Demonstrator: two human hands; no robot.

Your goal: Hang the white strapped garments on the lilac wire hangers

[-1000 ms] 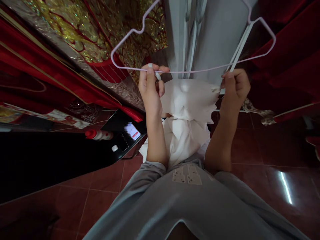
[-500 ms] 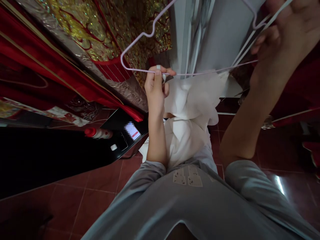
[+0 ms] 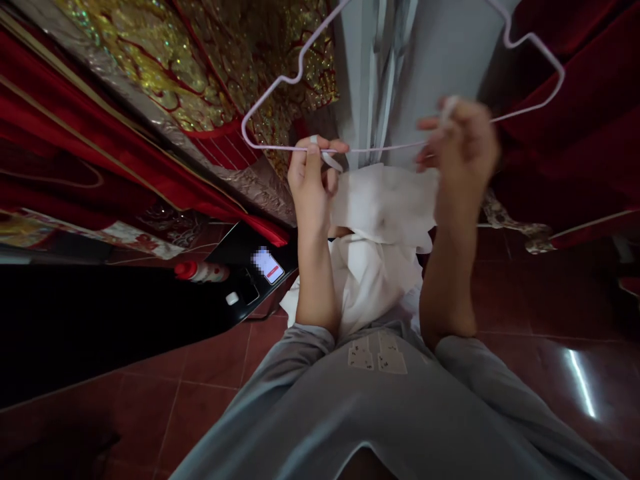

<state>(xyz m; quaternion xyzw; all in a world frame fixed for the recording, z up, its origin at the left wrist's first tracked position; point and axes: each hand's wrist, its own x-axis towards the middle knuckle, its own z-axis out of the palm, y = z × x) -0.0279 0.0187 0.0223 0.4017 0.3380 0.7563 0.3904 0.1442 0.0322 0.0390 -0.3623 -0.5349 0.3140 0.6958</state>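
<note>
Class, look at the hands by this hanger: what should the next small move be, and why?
Probably the right hand should draw the white strip snug against the hanger: the left hand pinches its lower bar, while the strip, blurred, shows at the right hand.

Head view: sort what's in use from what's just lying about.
In use:
- lilac hanger, its lower bar held in the left hand, the blurred right hand at the bar
- white strap at the left hand
- white cloth below the hands

Lying about, on the black table:
- red-capped bottle
- lit phone
- small white object
</note>
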